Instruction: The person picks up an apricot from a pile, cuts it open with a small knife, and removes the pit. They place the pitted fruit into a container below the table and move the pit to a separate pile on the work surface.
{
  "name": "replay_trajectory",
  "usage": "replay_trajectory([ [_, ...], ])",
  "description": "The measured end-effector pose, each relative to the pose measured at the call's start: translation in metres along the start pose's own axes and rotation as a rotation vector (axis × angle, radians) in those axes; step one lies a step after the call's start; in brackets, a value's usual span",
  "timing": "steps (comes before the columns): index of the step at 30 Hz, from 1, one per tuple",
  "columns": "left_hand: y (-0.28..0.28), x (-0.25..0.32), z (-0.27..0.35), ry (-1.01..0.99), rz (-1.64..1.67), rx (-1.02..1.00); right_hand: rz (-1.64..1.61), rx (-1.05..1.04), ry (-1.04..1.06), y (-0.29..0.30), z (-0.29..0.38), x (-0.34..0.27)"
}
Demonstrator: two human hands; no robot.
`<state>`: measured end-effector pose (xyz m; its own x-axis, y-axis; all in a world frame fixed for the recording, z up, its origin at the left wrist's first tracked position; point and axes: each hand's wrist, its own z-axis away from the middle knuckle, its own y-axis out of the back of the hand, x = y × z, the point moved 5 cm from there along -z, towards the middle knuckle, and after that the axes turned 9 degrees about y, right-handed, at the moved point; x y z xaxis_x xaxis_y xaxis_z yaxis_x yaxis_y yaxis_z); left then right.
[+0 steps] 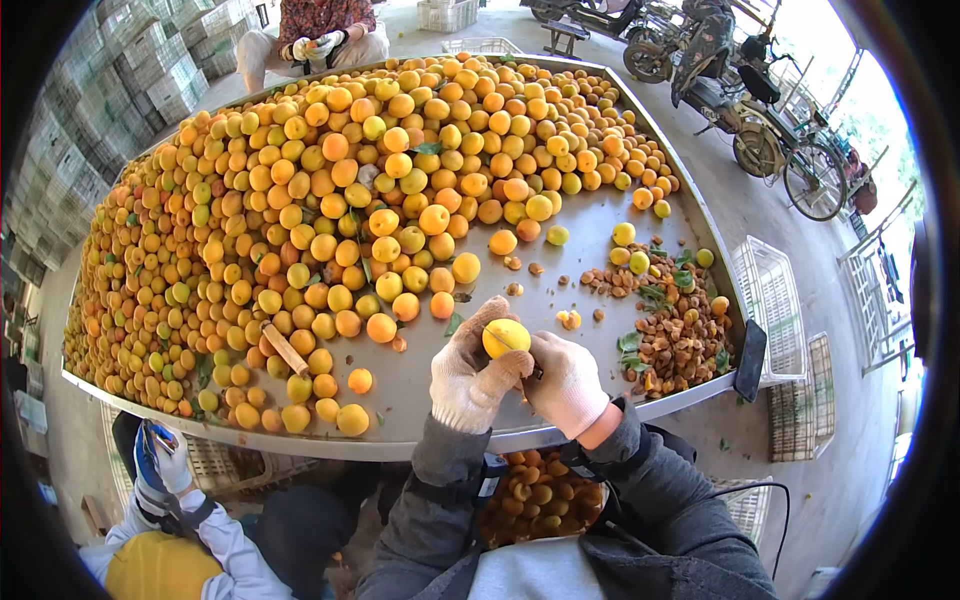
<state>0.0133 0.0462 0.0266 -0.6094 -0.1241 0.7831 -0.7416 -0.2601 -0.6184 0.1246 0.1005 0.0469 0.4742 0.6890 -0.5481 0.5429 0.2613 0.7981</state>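
Note:
My left hand [474, 371], in a stained knit glove, is closed around a yellow apricot [506, 338] above the table's near edge. A dark line runs across the fruit's skin. Against it rests my right hand [564, 382], also gloved, with its fingers curled on a small dark tool, mostly hidden, whose tip shows between the hands. A large heap of apricots [375, 225] covers the metal table [420, 360] to the left and beyond. To the right lies a pile of brown pits and scraps [679, 337] with green leaves. Below the table edge, split apricots [536, 495] fill a container at my lap.
A wooden handle [285, 349] lies among the fruit. A co-worker [165, 525] sits at lower left, another [322, 37] across the table. Plastic crates [772, 307] stand on the right; a dark pad [750, 360] hangs at the table corner. Motorbikes and a bicycle [814, 180] are parked beyond.

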Motion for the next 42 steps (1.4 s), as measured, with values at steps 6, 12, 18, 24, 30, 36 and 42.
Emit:
replay_trajectory([
  [6,-0.002,0.010,0.004,-0.329,-0.753,0.256,0.072,-0.018,-0.011,-0.004,-0.009,0.001],
  [12,0.002,0.009,-0.006,-0.072,-0.380,0.121,-0.527,-0.365,-0.147,-0.016,-0.012,0.016],
  [18,0.010,0.002,-0.002,-0.012,-0.205,0.023,-0.639,-0.448,-0.292,-0.027,-0.007,0.019],
  [24,-0.013,-0.014,0.001,-0.047,-0.203,-0.122,-0.719,-0.165,-0.279,-0.006,0.019,0.030],
  [30,-0.006,-0.016,0.011,-0.007,-0.278,-0.121,-0.392,-0.277,-0.120,-0.004,0.025,0.030],
  [36,-0.022,-0.017,0.020,0.002,-0.406,-0.171,-0.714,-0.152,-0.407,0.005,0.054,0.034],
  [42,-0.036,-0.015,0.035,-0.094,-0.549,-0.125,-0.970,-0.187,-0.529,0.001,0.075,0.041],
])
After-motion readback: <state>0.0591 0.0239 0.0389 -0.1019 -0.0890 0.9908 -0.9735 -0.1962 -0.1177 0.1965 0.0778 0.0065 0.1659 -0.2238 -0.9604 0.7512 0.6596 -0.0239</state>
